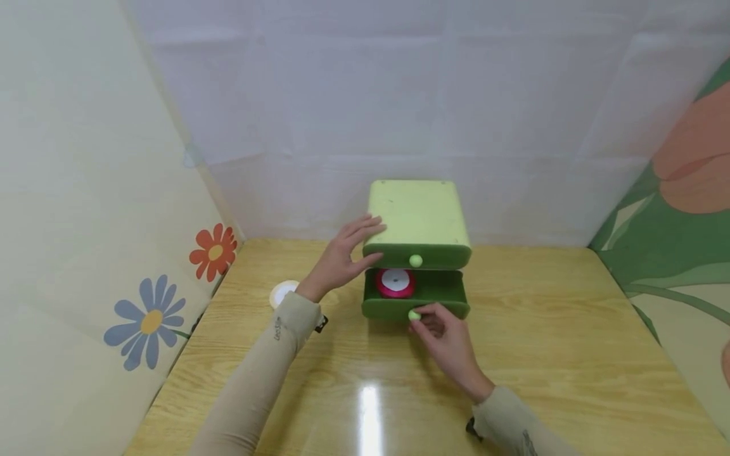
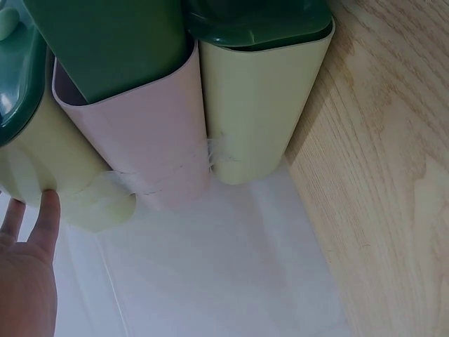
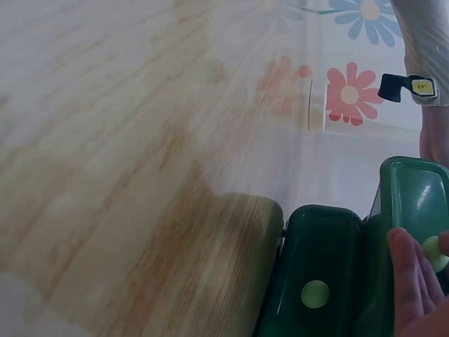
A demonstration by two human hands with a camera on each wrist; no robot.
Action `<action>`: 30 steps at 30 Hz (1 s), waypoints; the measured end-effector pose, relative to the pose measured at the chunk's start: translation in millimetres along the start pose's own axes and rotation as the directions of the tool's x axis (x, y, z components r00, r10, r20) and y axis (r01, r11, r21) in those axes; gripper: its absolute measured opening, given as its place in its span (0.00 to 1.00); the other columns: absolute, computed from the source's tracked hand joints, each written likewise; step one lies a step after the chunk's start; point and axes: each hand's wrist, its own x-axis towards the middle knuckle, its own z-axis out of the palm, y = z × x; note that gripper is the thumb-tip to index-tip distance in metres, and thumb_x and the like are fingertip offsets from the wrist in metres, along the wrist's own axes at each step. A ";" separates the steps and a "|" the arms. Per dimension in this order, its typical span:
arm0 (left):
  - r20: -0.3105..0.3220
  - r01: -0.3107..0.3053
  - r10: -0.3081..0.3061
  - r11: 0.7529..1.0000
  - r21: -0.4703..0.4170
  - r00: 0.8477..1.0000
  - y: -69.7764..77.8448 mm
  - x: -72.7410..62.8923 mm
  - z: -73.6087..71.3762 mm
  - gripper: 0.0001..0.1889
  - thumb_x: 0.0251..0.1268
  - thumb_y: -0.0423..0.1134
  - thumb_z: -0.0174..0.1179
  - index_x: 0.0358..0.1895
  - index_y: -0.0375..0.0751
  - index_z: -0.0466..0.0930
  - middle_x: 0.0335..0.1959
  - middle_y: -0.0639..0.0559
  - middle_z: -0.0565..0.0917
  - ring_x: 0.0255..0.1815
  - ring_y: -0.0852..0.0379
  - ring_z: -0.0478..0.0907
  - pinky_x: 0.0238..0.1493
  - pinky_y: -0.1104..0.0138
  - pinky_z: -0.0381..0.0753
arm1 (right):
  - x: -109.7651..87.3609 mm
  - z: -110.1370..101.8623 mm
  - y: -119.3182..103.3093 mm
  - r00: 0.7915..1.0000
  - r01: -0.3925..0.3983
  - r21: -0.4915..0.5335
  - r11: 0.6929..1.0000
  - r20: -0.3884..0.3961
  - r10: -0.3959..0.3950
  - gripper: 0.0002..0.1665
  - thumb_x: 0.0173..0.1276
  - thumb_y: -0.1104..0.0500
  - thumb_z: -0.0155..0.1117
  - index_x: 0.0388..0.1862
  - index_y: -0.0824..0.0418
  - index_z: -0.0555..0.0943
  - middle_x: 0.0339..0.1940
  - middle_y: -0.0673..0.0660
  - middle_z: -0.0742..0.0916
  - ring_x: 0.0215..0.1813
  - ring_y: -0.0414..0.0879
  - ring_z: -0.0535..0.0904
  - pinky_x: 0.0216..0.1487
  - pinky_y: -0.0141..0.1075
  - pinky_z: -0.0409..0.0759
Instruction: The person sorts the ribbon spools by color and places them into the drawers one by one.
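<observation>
A small stacked drawer cabinet (image 1: 416,212) has a light green top and dark green drawer fronts. Its middle drawer (image 1: 439,285) is pulled out, in a pink housing (image 2: 151,133). Inside, towards the left, lies a pink-red spool (image 1: 395,280) with a white centre. My right hand (image 1: 450,345) pinches that drawer's round light green knob (image 1: 414,315) between thumb and fingers. With fingers extended, my left hand (image 1: 341,256) rests on the top left edge of the cabinet, thumb towards the front. The top drawer (image 1: 388,256) is closed, as is the bottom drawer (image 3: 314,246).
A white disc with a cream rim (image 1: 283,292) lies on the wooden table (image 1: 542,335) beside my left wrist, partly covered by it. Behind the cabinet hangs a pale sheet (image 1: 353,114). Panels with painted flowers (image 1: 151,322) stand along both sides.
</observation>
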 end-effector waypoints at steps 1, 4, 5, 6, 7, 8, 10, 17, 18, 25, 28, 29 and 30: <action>-0.001 0.000 0.000 1.000 0.000 1.000 0.3 0.1 0.0 0.30 0.70 0.43 0.69 0.74 0.50 0.73 0.79 0.52 0.70 0.84 0.51 0.57 0.82 0.49 0.60 | 1.0 0.0 -0.1 1.000 0.003 0.002 1.000 -0.001 -0.003 0.08 0.72 0.64 0.69 0.49 0.57 0.84 0.41 0.61 0.92 0.42 0.52 0.90 0.45 0.33 0.89; -0.003 -0.006 0.006 1.000 -0.002 1.000 0.1 0.8 0.5 0.30 0.70 0.43 0.69 0.74 0.50 0.73 0.79 0.52 0.70 0.84 0.51 0.57 0.82 0.49 0.60 | 3.9 -0.1 -0.2 1.000 0.005 -0.003 1.000 -0.006 -0.005 0.08 0.73 0.64 0.68 0.49 0.57 0.84 0.40 0.58 0.92 0.42 0.52 0.90 0.45 0.33 0.89; -0.005 -0.008 0.008 1.000 -0.003 1.000 0.0 0.9 0.6 0.30 0.70 0.43 0.69 0.74 0.50 0.73 0.79 0.52 0.70 0.83 0.50 0.58 0.82 0.49 0.60 | 4.6 -0.1 -0.6 1.000 0.006 -0.007 1.000 -0.007 -0.006 0.08 0.73 0.64 0.68 0.49 0.57 0.84 0.40 0.56 0.92 0.42 0.51 0.90 0.45 0.33 0.89; -0.005 -0.008 0.008 1.000 -0.003 1.000 0.0 0.9 0.9 0.30 0.70 0.42 0.69 0.74 0.50 0.73 0.79 0.52 0.70 0.83 0.50 0.58 0.82 0.49 0.60 | 5.4 -0.1 -0.4 1.000 0.010 -0.009 1.000 -0.009 -0.010 0.08 0.73 0.64 0.69 0.49 0.57 0.84 0.39 0.56 0.92 0.41 0.50 0.90 0.44 0.33 0.89; -0.007 -0.010 0.010 1.000 -0.003 1.000 -0.2 0.6 1.4 0.30 0.70 0.42 0.69 0.74 0.50 0.73 0.79 0.52 0.70 0.83 0.50 0.58 0.82 0.49 0.60 | 5.9 -0.2 -0.6 1.000 0.012 -0.012 1.000 -0.010 -0.012 0.08 0.73 0.64 0.69 0.49 0.58 0.84 0.39 0.56 0.92 0.41 0.49 0.90 0.44 0.33 0.89; -0.007 -0.012 0.012 1.000 -0.003 1.000 -0.5 0.5 1.8 0.30 0.70 0.42 0.69 0.74 0.49 0.73 0.79 0.51 0.70 0.83 0.50 0.58 0.82 0.49 0.60 | 6.6 -0.3 0.1 1.000 0.016 -0.013 1.000 -0.013 -0.016 0.08 0.72 0.64 0.69 0.49 0.58 0.84 0.39 0.56 0.92 0.41 0.48 0.90 0.44 0.33 0.89; -0.007 -0.015 0.015 1.000 -0.006 1.000 -0.2 0.3 2.3 0.30 0.70 0.42 0.69 0.74 0.49 0.73 0.79 0.51 0.70 0.83 0.50 0.58 0.82 0.49 0.61 | 8.5 -0.6 1.1 1.000 0.023 -0.017 1.000 -0.019 -0.023 0.08 0.72 0.65 0.69 0.49 0.59 0.84 0.39 0.57 0.92 0.40 0.48 0.90 0.44 0.33 0.89; -0.013 -0.016 0.015 1.000 -0.020 1.000 0.4 0.5 2.4 0.30 0.70 0.42 0.69 0.74 0.49 0.73 0.79 0.52 0.69 0.84 0.51 0.57 0.82 0.50 0.60 | 16.7 -1.8 3.1 0.999 0.039 0.007 0.999 -0.016 -0.039 0.10 0.73 0.63 0.69 0.51 0.61 0.83 0.40 0.61 0.91 0.43 0.55 0.90 0.45 0.30 0.88; -0.012 -0.017 0.016 1.000 -0.017 1.000 0.2 0.6 2.6 0.30 0.70 0.42 0.69 0.74 0.49 0.73 0.79 0.52 0.69 0.84 0.51 0.57 0.82 0.50 0.60 | 17.6 -1.9 3.6 0.999 0.040 0.011 0.999 -0.016 -0.040 0.11 0.73 0.63 0.69 0.52 0.62 0.83 0.41 0.62 0.91 0.43 0.57 0.90 0.45 0.30 0.88; -0.001 -0.011 0.011 1.000 -0.015 1.000 -1.3 -0.3 3.7 0.31 0.70 0.42 0.69 0.75 0.50 0.73 0.79 0.52 0.69 0.84 0.52 0.56 0.83 0.51 0.59 | 24.9 -1.7 8.1 0.997 0.070 0.010 0.998 -0.023 -0.070 0.10 0.73 0.62 0.69 0.51 0.62 0.83 0.40 0.62 0.91 0.42 0.56 0.90 0.44 0.30 0.88; -0.006 -0.009 0.008 1.000 -0.019 1.000 -1.3 -0.2 3.2 0.31 0.70 0.43 0.69 0.74 0.50 0.73 0.79 0.53 0.69 0.84 0.52 0.56 0.82 0.51 0.59 | 29.0 -0.8 10.1 0.996 0.085 0.013 0.996 -0.023 -0.084 0.09 0.73 0.62 0.69 0.50 0.61 0.84 0.40 0.64 0.91 0.41 0.54 0.90 0.44 0.32 0.88; -0.008 -0.008 0.007 1.000 -0.019 1.000 -1.4 -0.3 3.0 0.31 0.70 0.43 0.69 0.74 0.50 0.73 0.79 0.53 0.69 0.84 0.52 0.56 0.82 0.50 0.59 | 30.2 -0.5 10.3 0.996 0.086 0.017 0.996 -0.021 -0.086 0.09 0.73 0.62 0.69 0.50 0.61 0.84 0.40 0.65 0.91 0.41 0.55 0.90 0.44 0.32 0.88; -0.010 -0.007 0.007 1.000 -0.019 1.000 -1.3 -0.6 2.7 0.30 0.70 0.43 0.69 0.74 0.50 0.73 0.79 0.53 0.69 0.84 0.52 0.57 0.82 0.50 0.59 | 31.2 -0.2 10.5 0.996 0.086 0.020 0.996 -0.020 -0.085 0.09 0.73 0.62 0.69 0.50 0.61 0.84 0.40 0.66 0.91 0.41 0.55 0.90 0.44 0.32 0.89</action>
